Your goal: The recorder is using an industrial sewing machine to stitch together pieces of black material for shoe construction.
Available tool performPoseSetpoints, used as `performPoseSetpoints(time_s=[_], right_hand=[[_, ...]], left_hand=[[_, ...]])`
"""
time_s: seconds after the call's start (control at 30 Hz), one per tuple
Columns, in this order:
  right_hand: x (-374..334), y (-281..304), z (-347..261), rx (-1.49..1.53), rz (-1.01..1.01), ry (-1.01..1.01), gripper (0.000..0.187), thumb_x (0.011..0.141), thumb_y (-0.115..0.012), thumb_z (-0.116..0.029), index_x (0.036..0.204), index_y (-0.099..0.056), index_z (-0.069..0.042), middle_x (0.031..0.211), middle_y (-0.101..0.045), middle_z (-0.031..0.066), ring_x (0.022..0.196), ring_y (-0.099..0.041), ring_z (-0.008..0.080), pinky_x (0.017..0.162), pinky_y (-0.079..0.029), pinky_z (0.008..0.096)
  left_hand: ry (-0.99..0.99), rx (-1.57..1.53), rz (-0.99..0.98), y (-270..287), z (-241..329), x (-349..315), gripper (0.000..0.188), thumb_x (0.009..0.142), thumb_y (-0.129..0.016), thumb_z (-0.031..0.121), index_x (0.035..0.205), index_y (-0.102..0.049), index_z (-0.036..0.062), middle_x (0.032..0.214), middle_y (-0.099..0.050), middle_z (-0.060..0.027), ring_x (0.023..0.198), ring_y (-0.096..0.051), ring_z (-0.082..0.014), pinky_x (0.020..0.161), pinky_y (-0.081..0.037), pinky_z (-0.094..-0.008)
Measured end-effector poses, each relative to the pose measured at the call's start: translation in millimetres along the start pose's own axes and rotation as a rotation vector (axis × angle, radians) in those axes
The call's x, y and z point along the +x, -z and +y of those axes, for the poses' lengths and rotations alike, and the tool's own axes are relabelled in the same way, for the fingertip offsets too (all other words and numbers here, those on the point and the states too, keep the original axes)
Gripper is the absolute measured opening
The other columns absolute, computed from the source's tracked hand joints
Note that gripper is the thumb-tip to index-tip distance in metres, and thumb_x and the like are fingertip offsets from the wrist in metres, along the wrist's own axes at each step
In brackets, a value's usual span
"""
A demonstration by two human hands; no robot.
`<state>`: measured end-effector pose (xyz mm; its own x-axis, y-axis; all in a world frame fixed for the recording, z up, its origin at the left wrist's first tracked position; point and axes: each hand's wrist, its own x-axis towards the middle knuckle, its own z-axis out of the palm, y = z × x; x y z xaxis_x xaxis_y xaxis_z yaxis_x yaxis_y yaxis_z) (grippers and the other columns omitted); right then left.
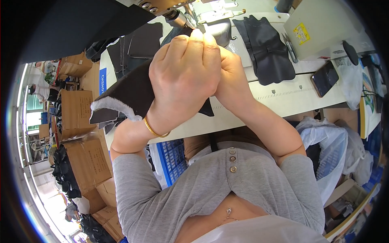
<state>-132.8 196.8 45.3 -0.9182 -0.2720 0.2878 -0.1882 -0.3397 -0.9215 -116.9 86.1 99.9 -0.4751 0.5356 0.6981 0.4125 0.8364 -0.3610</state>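
My left hand (pixel 182 75) is closed, knuckles up, on a black leather-like piece (pixel 133 87) with white fleece along one edge. The piece hangs out to the left past my wrist, and a dark corner shows below my hands. Pressed against the left hand, my right hand (pixel 230 71) is curled; its fingers are mostly hidden, so what they hold cannot be made out. Both hands are right at the presser and needle area of a sewing machine (pixel 176 18). The fingertips and the needle point are covered.
Flat black pieces (pixel 146 40) lie behind my left hand. On the right of the white table (pixel 259 91) are another stack of black pieces (pixel 265 52), scissors (pixel 289 47) and a phone (pixel 325 79). Cardboard boxes (pixel 87 162) stand left, a blue crate (pixel 172 160) below, plastic bags (pixel 324 141) right.
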Motion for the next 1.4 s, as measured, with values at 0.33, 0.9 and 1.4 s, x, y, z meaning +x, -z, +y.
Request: performPoseSetpoints(time_s=[0.33, 0.9, 1.4], right_hand=[[2, -1, -3, 0.027, -0.01, -0.048, 0.022, 0.101, -0.053, -0.015, 0.091, -0.061, 0.003, 0.071, -0.06, 0.0019, 0.067, -0.05, 0.0047, 0.056, -0.043, 0.0261], [-3, -1, -5, 0.017, -0.04, -0.127, 0.022, 0.104, -0.05, -0.016, 0.093, -0.059, 0.001, 0.07, -0.06, 0.0019, 0.059, -0.055, 0.0049, 0.049, -0.044, 0.0236], [-26, 30, 23, -0.645, 0.061, 0.129, 0.038, 0.093, -0.07, -0.028, 0.116, -0.062, 0.001, 0.092, -0.073, 0.0101, 0.069, -0.068, 0.0167, 0.062, -0.052, 0.0295]], left_hand=[[0.022, -0.037, -0.02, 0, -1, 0, 0.028, 0.068, -0.07, 0.002, 0.096, -0.07, -0.0013, 0.089, -0.069, -0.0099, 0.082, -0.069, -0.0233, 0.071, -0.056, -0.0304], [0.113, 0.014, 0.091, -3, -1, -2, 0.026, 0.071, -0.069, 0.003, 0.097, -0.069, 0.0026, 0.088, -0.065, -0.0067, 0.08, -0.065, -0.0223, 0.069, -0.054, -0.0329], [1.122, -1.503, -0.018, 15, -25, -134, 0.055, 0.083, -0.044, -0.019, 0.135, -0.048, -0.0048, 0.124, -0.064, -0.0127, 0.115, -0.062, -0.02, 0.099, -0.049, -0.0294]])
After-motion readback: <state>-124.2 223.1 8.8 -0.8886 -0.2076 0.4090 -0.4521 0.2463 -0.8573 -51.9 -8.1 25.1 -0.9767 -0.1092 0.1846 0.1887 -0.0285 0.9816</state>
